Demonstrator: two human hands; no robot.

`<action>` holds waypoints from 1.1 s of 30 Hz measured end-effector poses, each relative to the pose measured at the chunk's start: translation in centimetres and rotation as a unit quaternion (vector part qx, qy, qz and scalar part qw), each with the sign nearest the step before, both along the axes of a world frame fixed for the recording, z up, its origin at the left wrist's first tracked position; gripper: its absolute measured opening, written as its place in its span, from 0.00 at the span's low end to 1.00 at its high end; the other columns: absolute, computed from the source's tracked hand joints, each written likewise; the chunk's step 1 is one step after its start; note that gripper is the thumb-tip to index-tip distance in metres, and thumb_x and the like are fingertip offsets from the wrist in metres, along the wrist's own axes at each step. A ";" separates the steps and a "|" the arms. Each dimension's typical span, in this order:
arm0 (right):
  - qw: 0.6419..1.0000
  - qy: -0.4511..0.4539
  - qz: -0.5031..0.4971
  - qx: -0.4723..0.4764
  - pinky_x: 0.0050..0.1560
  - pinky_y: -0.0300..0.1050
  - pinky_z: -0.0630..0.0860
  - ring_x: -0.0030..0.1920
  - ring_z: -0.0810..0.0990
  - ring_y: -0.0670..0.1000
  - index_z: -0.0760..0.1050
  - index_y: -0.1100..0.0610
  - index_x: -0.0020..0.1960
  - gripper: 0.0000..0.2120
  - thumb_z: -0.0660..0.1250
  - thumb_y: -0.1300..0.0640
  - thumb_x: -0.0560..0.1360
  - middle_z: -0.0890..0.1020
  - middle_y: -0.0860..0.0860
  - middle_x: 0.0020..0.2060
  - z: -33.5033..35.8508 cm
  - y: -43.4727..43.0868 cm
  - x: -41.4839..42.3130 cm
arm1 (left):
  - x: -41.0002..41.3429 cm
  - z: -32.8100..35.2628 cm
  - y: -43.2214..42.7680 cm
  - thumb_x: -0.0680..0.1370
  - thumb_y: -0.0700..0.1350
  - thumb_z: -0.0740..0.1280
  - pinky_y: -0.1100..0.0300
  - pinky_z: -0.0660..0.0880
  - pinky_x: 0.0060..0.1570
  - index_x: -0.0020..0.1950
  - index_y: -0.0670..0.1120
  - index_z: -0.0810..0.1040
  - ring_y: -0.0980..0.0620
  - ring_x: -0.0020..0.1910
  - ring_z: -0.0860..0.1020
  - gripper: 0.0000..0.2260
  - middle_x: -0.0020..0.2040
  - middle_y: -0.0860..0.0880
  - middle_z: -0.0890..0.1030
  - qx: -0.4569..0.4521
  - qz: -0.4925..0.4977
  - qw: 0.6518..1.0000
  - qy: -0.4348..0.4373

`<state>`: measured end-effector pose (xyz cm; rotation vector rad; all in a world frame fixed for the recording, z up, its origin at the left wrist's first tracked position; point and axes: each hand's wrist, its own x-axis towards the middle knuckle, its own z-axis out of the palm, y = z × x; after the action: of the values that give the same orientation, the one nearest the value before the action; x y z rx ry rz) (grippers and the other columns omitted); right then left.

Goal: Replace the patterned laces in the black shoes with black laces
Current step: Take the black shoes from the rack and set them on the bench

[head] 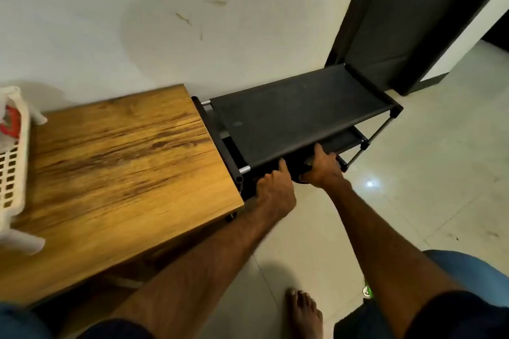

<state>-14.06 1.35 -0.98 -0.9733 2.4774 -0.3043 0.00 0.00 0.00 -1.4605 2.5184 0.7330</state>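
A person stands in front of a low black shoe rack (297,115) and reaches with both arms under its top shelf. The right hand (322,170) is at the front edge of the rack, near its right end. Its fingers are curled around a dark rounded thing on the lower shelf, which looks like a black shoe (295,173), and its thumb points up to the shelf edge. The shoe is mostly in the shadow under the top shelf, and its laces are hidden. The left hand (275,190) is just beside it, more to the left end of the rack. Its fingers go into the dark under the shelf, so I cannot tell if they grip something. A wooden table (110,173) touches the left side of the rack, and a white basket (11,168) sits on the table's far end from the rack. Behind the right end of the rack rises a dark door frame (399,22). The rack stands on a pale tiled floor (413,187), and the person's bare foot (303,311) is on it, in front of the rack
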 end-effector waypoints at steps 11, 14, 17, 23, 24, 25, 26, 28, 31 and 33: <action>0.998 -0.006 -0.021 -0.064 0.60 0.57 0.79 0.59 0.80 0.65 0.77 0.60 0.64 0.18 0.71 0.57 0.76 0.81 0.62 0.59 -2.8 -1.5 -0.4 | -1.0 -3.3 -1.9 0.81 0.50 0.69 0.48 0.73 0.63 0.68 0.42 0.73 0.38 0.66 0.75 0.19 0.67 0.40 0.76 0.018 0.116 0.989 0.090; 0.998 -0.004 -0.027 -0.057 0.57 0.56 0.80 0.57 0.82 0.64 0.79 0.59 0.61 0.18 0.75 0.55 0.73 0.83 0.61 0.57 -1.2 0.9 0.4 | 0.2 -1.9 -1.0 0.80 0.49 0.71 0.49 0.78 0.59 0.63 0.42 0.76 0.39 0.62 0.78 0.16 0.62 0.41 0.78 0.006 0.117 0.990 0.084; 0.998 -0.005 -0.031 -0.059 0.56 0.54 0.80 0.57 0.81 0.63 0.79 0.57 0.59 0.19 0.78 0.53 0.72 0.82 0.59 0.56 1.2 3.9 1.1 | 1.2 0.8 0.7 0.78 0.51 0.73 0.51 0.78 0.55 0.62 0.43 0.76 0.40 0.61 0.78 0.18 0.61 0.43 0.78 -0.014 0.078 0.995 0.060; 0.997 0.020 -0.055 -0.055 0.55 0.52 0.78 0.58 0.81 0.62 0.78 0.56 0.61 0.24 0.80 0.50 0.70 0.81 0.58 0.57 7.2 11.4 4.2 | 3.9 7.1 4.9 0.72 0.57 0.77 0.50 0.75 0.54 0.60 0.45 0.74 0.41 0.61 0.77 0.26 0.60 0.44 0.77 -0.041 -0.047 0.997 0.039; 0.996 0.022 -0.061 -0.053 0.53 0.51 0.78 0.58 0.81 0.62 0.79 0.56 0.60 0.23 0.80 0.49 0.70 0.82 0.58 0.57 8.3 12.7 5.0 | 4.6 8.2 5.4 0.70 0.58 0.78 0.50 0.75 0.54 0.60 0.45 0.74 0.40 0.61 0.77 0.27 0.60 0.44 0.77 -0.049 -0.065 0.996 0.038; 0.996 0.026 -0.064 -0.056 0.51 0.50 0.77 0.57 0.81 0.62 0.79 0.57 0.59 0.23 0.80 0.49 0.69 0.82 0.58 0.55 9.4 13.9 5.7 | 5.3 9.3 6.0 0.69 0.59 0.79 0.49 0.76 0.55 0.60 0.45 0.74 0.40 0.61 0.77 0.28 0.60 0.44 0.77 -0.056 -0.076 0.995 0.039; 0.996 0.029 -0.066 -0.059 0.50 0.49 0.77 0.56 0.82 0.61 0.80 0.57 0.58 0.22 0.80 0.48 0.69 0.82 0.57 0.55 10.4 14.9 6.3 | 5.8 10.4 6.4 0.68 0.60 0.79 0.49 0.76 0.55 0.60 0.46 0.75 0.40 0.60 0.77 0.29 0.59 0.45 0.77 -0.061 -0.087 0.993 0.042; 0.994 0.043 -0.067 -0.074 0.48 0.48 0.76 0.54 0.82 0.61 0.80 0.57 0.57 0.21 0.80 0.48 0.69 0.82 0.57 0.53 12.8 16.8 7.7 | 7.1 12.5 7.4 0.66 0.61 0.80 0.48 0.79 0.54 0.58 0.46 0.76 0.43 0.56 0.79 0.29 0.55 0.47 0.79 -0.070 -0.100 0.991 0.055; 0.991 0.066 -0.064 -0.098 0.47 0.47 0.75 0.52 0.81 0.60 0.79 0.56 0.57 0.21 0.80 0.48 0.70 0.81 0.55 0.50 16.5 18.9 9.8 | 9.0 15.3 8.8 0.65 0.62 0.80 0.49 0.82 0.50 0.56 0.46 0.79 0.47 0.48 0.81 0.29 0.49 0.49 0.82 -0.076 -0.103 0.988 0.082; 0.989 0.080 -0.059 -0.112 0.46 0.47 0.75 0.51 0.80 0.58 0.79 0.56 0.58 0.21 0.79 0.48 0.71 0.80 0.54 0.48 18.8 20.0 11.3 | 10.4 17.3 9.6 0.65 0.63 0.80 0.52 0.82 0.47 0.54 0.46 0.80 0.50 0.45 0.81 0.27 0.45 0.51 0.82 -0.085 -0.099 0.986 0.099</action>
<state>-2.81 21.36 17.86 -0.9748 2.6963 -0.5743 10.40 9.64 17.28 -1.2098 2.8890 0.6734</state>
